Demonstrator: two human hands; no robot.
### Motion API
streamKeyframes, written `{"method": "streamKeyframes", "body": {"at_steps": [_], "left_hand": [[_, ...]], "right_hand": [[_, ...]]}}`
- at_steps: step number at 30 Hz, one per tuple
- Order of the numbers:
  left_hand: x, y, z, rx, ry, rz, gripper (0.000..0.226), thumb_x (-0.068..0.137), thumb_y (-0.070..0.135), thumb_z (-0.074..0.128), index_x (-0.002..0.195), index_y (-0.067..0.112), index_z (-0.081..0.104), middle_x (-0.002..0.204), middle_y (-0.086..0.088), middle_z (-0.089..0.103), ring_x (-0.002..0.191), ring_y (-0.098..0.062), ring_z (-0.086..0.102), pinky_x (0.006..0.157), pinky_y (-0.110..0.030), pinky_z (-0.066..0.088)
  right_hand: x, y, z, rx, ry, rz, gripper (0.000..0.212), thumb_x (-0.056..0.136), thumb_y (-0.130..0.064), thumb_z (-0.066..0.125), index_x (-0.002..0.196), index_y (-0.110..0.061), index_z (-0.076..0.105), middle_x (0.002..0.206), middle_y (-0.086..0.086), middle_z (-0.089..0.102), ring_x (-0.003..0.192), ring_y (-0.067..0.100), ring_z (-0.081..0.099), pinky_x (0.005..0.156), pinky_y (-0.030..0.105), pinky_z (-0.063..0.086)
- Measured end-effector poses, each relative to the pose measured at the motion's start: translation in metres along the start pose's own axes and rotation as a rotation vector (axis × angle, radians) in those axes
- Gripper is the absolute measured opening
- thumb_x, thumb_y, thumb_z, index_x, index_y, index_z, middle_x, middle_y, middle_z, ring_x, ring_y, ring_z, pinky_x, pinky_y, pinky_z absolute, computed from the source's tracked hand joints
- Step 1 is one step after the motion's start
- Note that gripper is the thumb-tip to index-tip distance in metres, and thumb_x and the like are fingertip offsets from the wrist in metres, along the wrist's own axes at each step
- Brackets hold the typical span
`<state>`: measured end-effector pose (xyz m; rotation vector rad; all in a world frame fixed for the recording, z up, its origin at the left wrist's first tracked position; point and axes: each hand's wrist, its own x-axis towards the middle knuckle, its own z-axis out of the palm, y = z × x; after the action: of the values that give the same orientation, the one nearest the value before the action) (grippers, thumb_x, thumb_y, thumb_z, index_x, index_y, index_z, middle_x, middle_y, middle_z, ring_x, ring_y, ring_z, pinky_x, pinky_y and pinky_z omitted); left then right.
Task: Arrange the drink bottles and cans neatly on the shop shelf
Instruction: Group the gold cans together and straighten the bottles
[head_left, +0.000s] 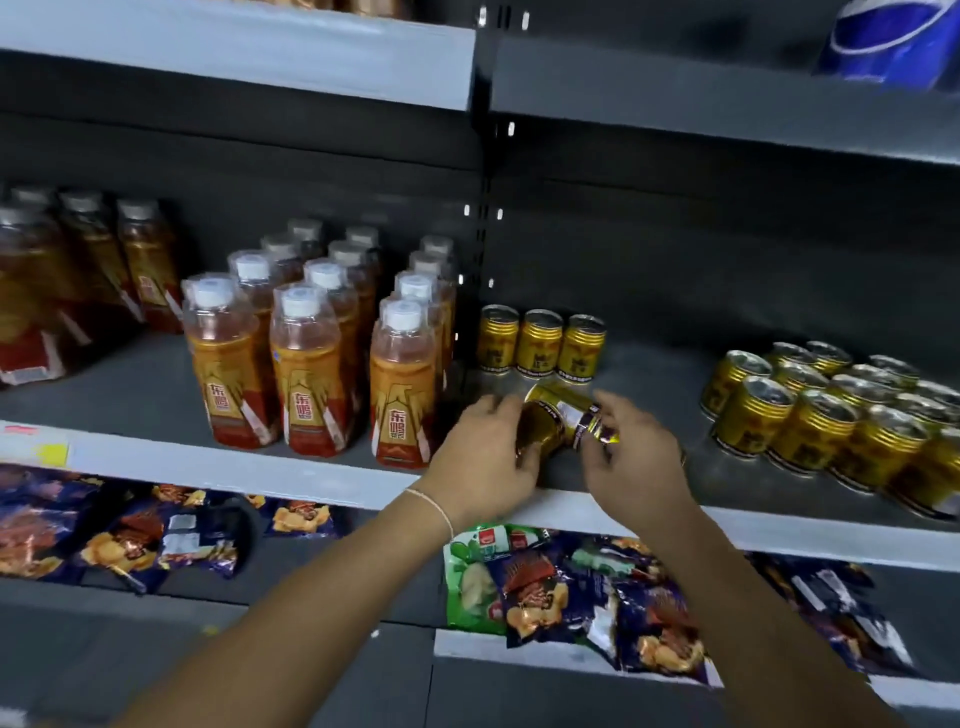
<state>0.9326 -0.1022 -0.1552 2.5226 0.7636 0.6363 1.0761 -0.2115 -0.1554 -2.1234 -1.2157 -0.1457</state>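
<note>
Right now the left hand (483, 457) curls round a gold can (537, 434) lying tilted, and the right hand (636, 457) pinches a second can (576, 410) resting against it from above. Both cans hang low over the middle shelf (660, 374), in front of three upright cans (540, 343), between the tea bottles (306, 358) and a larger can cluster (821, 415).

Bottles (311, 358) left on the shelf (130, 387), can row (540, 343) behind the tilted can (566, 410), can cluster (831, 415) right.
</note>
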Motion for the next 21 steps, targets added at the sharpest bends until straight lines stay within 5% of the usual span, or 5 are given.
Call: {"method": "streamKeyframes", "body": {"at_steps": [9, 21], "left_hand": [[0.021, -0.004, 0.026, 0.169, -0.129, -0.165, 0.075, 0.084, 0.044, 0.063, 0.143, 0.012, 0.031, 0.122, -0.014, 0.047, 0.114, -0.034, 0.05, 0.096, -0.045, 0.047], [0.044, -0.03, 0.036, 0.076, -0.105, -0.073, 0.072, 0.08, 0.047, 0.066, 0.135, 0.015, 0.034, 0.119, -0.011, 0.045, 0.114, -0.033, 0.047, 0.095, -0.042, 0.047]], "right_hand": [[0.052, 0.013, 0.013, -0.086, -0.152, -0.224, 0.045, 0.086, -0.013, 0.066, 0.131, -0.013, 0.062, 0.133, 0.007, 0.061, 0.122, 0.029, 0.05, 0.104, 0.032, 0.036], [0.064, 0.012, 0.017, -0.212, -0.222, -0.141, 0.052, 0.08, -0.01, 0.068, 0.132, -0.016, 0.062, 0.135, 0.004, 0.061, 0.123, 0.027, 0.052, 0.107, 0.04, 0.042]]}}
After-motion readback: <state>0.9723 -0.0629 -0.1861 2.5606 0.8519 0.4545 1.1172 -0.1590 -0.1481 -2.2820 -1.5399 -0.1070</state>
